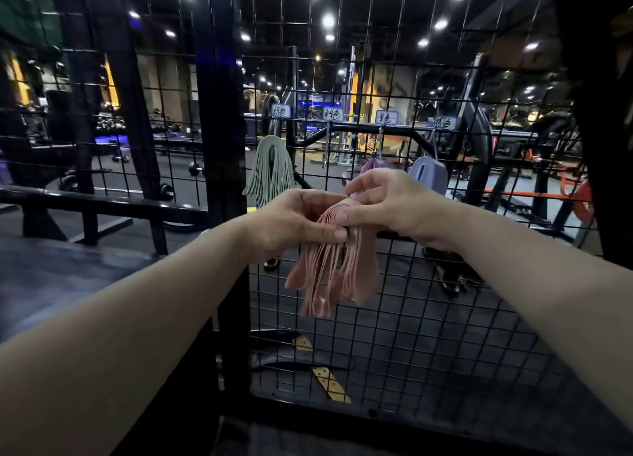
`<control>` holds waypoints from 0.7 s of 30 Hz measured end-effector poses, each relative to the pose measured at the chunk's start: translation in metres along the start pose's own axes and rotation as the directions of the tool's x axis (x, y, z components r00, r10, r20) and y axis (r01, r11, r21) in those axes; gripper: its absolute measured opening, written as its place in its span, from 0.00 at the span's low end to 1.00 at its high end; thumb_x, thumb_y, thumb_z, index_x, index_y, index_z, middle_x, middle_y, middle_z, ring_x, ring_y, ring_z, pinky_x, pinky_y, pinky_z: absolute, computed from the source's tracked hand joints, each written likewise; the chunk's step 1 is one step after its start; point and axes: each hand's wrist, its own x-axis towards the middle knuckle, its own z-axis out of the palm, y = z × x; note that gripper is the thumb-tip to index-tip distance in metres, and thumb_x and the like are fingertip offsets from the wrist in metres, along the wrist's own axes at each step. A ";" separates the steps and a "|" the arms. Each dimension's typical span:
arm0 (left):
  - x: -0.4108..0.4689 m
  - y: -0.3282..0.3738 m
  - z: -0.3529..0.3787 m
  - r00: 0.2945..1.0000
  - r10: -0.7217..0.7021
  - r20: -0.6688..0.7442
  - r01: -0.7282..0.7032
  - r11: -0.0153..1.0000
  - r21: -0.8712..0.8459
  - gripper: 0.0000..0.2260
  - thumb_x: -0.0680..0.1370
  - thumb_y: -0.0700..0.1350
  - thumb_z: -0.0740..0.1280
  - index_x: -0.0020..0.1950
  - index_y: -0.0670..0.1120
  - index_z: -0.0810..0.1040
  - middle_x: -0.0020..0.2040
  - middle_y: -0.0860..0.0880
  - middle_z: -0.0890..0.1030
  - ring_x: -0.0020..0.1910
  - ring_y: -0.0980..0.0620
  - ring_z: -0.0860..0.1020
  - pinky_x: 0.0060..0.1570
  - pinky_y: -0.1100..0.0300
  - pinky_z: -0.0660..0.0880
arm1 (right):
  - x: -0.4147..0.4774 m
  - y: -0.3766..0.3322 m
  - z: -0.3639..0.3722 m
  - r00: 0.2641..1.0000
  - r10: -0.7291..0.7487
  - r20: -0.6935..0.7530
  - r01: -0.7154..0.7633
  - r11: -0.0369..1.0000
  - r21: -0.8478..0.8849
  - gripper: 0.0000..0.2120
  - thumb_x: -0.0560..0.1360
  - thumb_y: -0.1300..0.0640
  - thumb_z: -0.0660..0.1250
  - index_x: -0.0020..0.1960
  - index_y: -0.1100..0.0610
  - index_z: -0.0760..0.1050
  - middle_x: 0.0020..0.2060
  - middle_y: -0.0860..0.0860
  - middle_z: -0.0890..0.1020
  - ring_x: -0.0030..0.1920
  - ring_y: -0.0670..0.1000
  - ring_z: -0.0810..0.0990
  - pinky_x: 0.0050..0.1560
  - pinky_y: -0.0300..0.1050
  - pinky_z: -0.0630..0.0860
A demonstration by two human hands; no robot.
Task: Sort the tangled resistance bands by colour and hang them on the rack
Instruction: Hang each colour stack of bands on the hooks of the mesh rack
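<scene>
Squarely between both hands, the pink bands (pixel 329 270) dangle in a bundle. The left hand (pixel 294 222) curls its fingers round the bundle's top, and the right hand (pixel 387 202) pinches it. Beyond the fingers, green bands (pixel 270 171), purple bands (pixel 371 166) and blue bands (pixel 428 178) hang on the wire rack (pixel 411 318).

The black wire-grid rack (pixel 411 301) carries green bands (pixel 270 171) at left, then purple bands (pixel 371 166) and blue bands (pixel 428 178), each under paper labels (pixel 386 117).

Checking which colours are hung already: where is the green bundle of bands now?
Head view: the green bundle hangs on the wire rack left of centre, just above the left hand.
</scene>
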 end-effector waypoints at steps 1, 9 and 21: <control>0.001 -0.002 0.000 1.000 0.005 0.001 -0.005 1.000 -0.007 0.25 0.72 0.37 0.74 0.69 0.40 0.76 0.61 0.37 0.81 0.60 0.39 0.80 0.60 0.47 0.78 | 0.000 0.001 0.000 1.000 -0.001 -0.002 0.001 1.000 0.012 0.37 0.56 0.45 0.81 0.61 0.56 0.74 0.47 0.51 0.87 0.50 0.53 0.86 0.57 0.56 0.82; 0.008 -0.019 0.000 0.999 0.051 -0.018 -0.052 0.996 -0.075 0.23 0.74 0.39 0.73 0.69 0.37 0.76 0.61 0.36 0.80 0.60 0.39 0.79 0.64 0.45 0.75 | 0.008 0.015 0.000 0.998 0.036 -0.044 -0.033 0.998 0.055 0.39 0.55 0.42 0.82 0.61 0.53 0.73 0.50 0.56 0.85 0.50 0.55 0.85 0.50 0.52 0.82; 0.019 -0.029 -0.009 0.993 0.060 -0.102 -0.070 0.992 -0.102 0.29 0.72 0.36 0.75 0.72 0.44 0.74 0.64 0.41 0.80 0.62 0.44 0.80 0.61 0.53 0.77 | 0.022 0.023 -0.001 0.995 0.093 0.035 -0.098 0.975 0.200 0.29 0.67 0.70 0.77 0.63 0.58 0.71 0.53 0.61 0.84 0.50 0.59 0.86 0.48 0.52 0.84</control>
